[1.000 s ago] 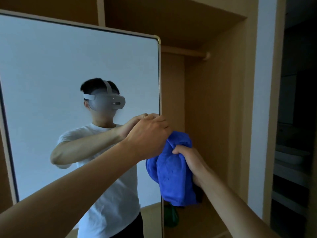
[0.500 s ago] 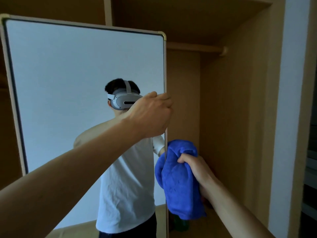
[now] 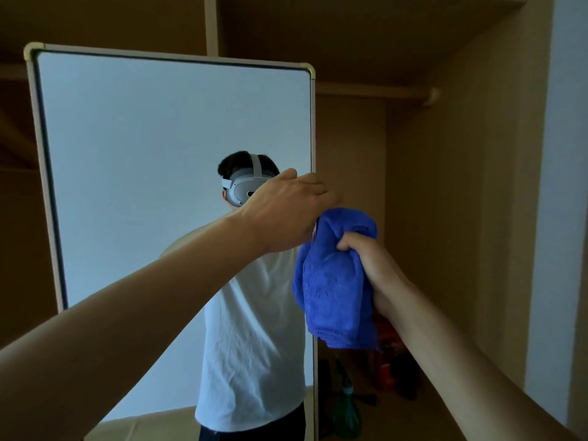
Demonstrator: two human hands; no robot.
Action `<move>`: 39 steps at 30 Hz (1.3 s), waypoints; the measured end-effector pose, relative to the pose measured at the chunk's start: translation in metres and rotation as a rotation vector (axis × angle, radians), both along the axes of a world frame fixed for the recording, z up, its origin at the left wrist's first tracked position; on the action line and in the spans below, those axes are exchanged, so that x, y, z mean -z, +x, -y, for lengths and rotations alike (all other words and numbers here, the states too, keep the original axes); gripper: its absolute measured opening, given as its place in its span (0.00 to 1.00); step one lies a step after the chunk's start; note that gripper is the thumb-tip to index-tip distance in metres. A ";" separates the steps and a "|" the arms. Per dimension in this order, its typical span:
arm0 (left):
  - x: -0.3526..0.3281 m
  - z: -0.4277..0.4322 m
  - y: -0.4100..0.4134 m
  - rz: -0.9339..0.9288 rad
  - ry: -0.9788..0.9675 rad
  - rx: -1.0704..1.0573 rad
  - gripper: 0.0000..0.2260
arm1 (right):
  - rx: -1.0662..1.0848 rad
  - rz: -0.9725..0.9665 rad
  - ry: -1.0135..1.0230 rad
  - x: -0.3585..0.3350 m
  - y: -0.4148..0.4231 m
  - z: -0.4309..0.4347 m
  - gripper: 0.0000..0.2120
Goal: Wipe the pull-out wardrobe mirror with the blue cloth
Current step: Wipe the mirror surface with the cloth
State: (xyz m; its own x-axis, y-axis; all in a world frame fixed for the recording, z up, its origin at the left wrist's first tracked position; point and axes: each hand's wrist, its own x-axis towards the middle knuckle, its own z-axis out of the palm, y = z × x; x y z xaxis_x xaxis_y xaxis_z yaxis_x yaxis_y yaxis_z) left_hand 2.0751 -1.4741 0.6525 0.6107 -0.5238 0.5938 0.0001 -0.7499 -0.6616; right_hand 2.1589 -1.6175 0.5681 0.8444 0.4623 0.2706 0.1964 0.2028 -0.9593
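The pull-out mirror (image 3: pixel 143 148), tall with a pale gold frame, stands out from the wooden wardrobe and fills the left and middle of the view. My left hand (image 3: pixel 286 211) grips its right edge at mid height, fingers curled round the frame. My right hand (image 3: pixel 359 253) holds the bunched blue cloth (image 3: pixel 334 288) just right of that edge, below my left hand. The cloth hangs down in front of the mirror's edge. A person in a white shirt and a headset shows in the glass.
The open wardrobe bay (image 3: pixel 413 218) lies to the right, with a hanging rail (image 3: pixel 381 92) high up. On its floor sit a green bottle (image 3: pixel 346 412) and red and dark items (image 3: pixel 388 374). A white wall (image 3: pixel 569 186) borders the far right.
The mirror's whole top edge and left corner have come into view as it shifted right and down in the frame. My left hand stays on its right edge; the cloth stays in my right hand.
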 end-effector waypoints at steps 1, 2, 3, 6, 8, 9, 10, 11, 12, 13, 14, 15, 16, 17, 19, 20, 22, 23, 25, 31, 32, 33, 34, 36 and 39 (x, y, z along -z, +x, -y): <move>-0.002 0.001 -0.001 -0.002 0.008 -0.002 0.23 | -0.004 -0.013 -0.038 0.006 0.001 0.001 0.08; -0.005 0.001 -0.001 -0.001 0.018 -0.006 0.20 | -0.017 -0.031 -0.070 0.014 0.002 0.003 0.10; -0.008 0.001 -0.001 0.005 0.030 -0.012 0.18 | -0.034 -0.053 -0.097 0.021 0.003 0.004 0.10; -0.018 -0.002 0.004 0.039 0.049 -0.039 0.14 | -0.092 -0.107 -0.178 0.045 0.005 0.009 0.06; -0.024 -0.005 0.007 0.052 0.056 -0.062 0.15 | -0.114 -0.130 -0.222 0.056 0.005 0.012 0.07; -0.026 -0.007 0.008 0.058 0.058 -0.069 0.16 | -0.120 -0.140 -0.232 0.059 0.004 0.012 0.08; -0.026 -0.008 0.008 0.061 0.056 -0.071 0.17 | -0.124 -0.143 -0.237 0.060 0.004 0.012 0.09; -0.026 -0.009 0.008 0.062 0.052 -0.070 0.17 | -0.120 -0.140 -0.237 0.059 0.004 0.012 0.12; -0.025 -0.009 0.008 0.060 0.051 -0.069 0.17 | -0.112 -0.133 -0.228 0.056 0.003 0.012 0.13; -0.023 -0.009 0.008 0.057 0.054 -0.070 0.17 | -0.105 -0.124 -0.212 0.052 0.003 0.011 0.12; -0.022 -0.009 0.008 0.055 0.058 -0.070 0.17 | -0.095 -0.113 -0.191 0.045 0.003 0.010 0.10; -0.021 -0.009 0.008 0.054 0.059 -0.068 0.17 | -0.077 -0.102 -0.167 0.037 0.003 0.008 0.07; -0.021 -0.010 0.008 0.055 0.056 -0.064 0.18 | -0.056 -0.091 -0.142 0.027 0.003 0.007 0.07; -0.022 -0.009 0.007 0.059 0.047 -0.059 0.18 | -0.041 -0.077 -0.117 0.017 0.004 0.006 0.09; -0.024 -0.008 0.005 0.064 0.012 -0.041 0.19 | -0.035 -0.040 -0.079 -0.005 0.004 0.003 0.10; -0.024 -0.007 0.005 0.063 -0.008 -0.034 0.21 | -0.035 -0.022 -0.064 -0.015 0.003 0.002 0.10; -0.024 -0.006 0.005 0.054 -0.051 -0.019 0.24 | -0.031 0.011 -0.017 -0.034 0.000 0.001 0.10; -0.024 -0.005 0.005 0.049 -0.069 -0.010 0.25 | -0.042 0.022 0.017 -0.042 -0.001 0.000 0.09; -0.025 -0.005 0.005 0.054 -0.084 0.002 0.25 | -0.087 0.036 0.095 -0.054 -0.003 -0.001 0.09; -0.030 -0.009 0.005 0.053 -0.074 0.014 0.25 | -0.056 0.054 0.008 -0.046 0.003 0.000 0.09; -0.032 -0.010 0.005 0.058 -0.069 0.007 0.25 | -0.044 0.044 -0.046 -0.041 0.004 0.002 0.09; -0.033 -0.011 0.004 0.066 -0.062 -0.004 0.24 | -0.041 0.024 -0.095 -0.035 0.005 0.004 0.07; -0.035 -0.011 0.004 0.074 -0.055 -0.015 0.24 | -0.048 -0.002 -0.132 -0.028 0.006 0.005 0.05; -0.040 -0.012 0.003 0.092 -0.043 -0.030 0.22 | -0.073 -0.050 -0.165 -0.014 0.007 0.008 0.04; -0.044 -0.007 0.003 0.128 -0.005 -0.065 0.20 | -0.088 -0.076 -0.156 -0.006 0.007 0.008 0.06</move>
State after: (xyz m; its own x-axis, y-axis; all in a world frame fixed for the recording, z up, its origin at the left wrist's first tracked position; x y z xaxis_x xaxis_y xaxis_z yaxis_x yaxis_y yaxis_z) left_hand 2.0785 -1.4666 0.6969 0.5624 -0.4822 0.6717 0.1332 -0.7489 -0.6491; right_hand 2.1660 -1.6259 0.5741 0.8143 0.5663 0.1271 0.1104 0.0638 -0.9918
